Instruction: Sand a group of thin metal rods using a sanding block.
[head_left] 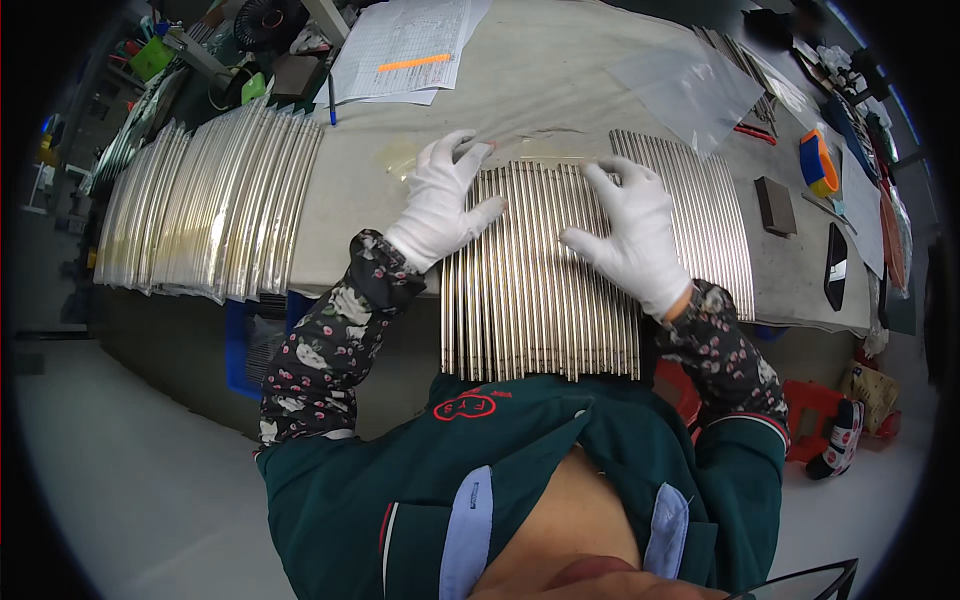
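A row of thin shiny metal rods (pixel 535 290) lies side by side in front of me, its near ends jutting past the table edge toward my body. At the row's upper left edge is my left hand (pixel 440 200), white-gloved, with thumb and fingers apart. My right hand (pixel 635 235), gloved the same way, hovers over or rests on the upper right of the row. Its fingers are spread and a little blurred; I cannot tell whether they touch the rods. Just right of it lies a second row of similar metal rods (pixel 715 225).
Plastic-wrapped rod bundles (pixel 215 200) fill the table's left side. Printed sheets (pixel 400 50), a pen (pixel 332 100) and a clear plastic bag (pixel 690 95) lie toward the back. To the right are a dark block (pixel 775 206), an orange-blue tape roll (pixel 818 163) and a phone (pixel 836 268). Below left sits a blue bin (pixel 238 350).
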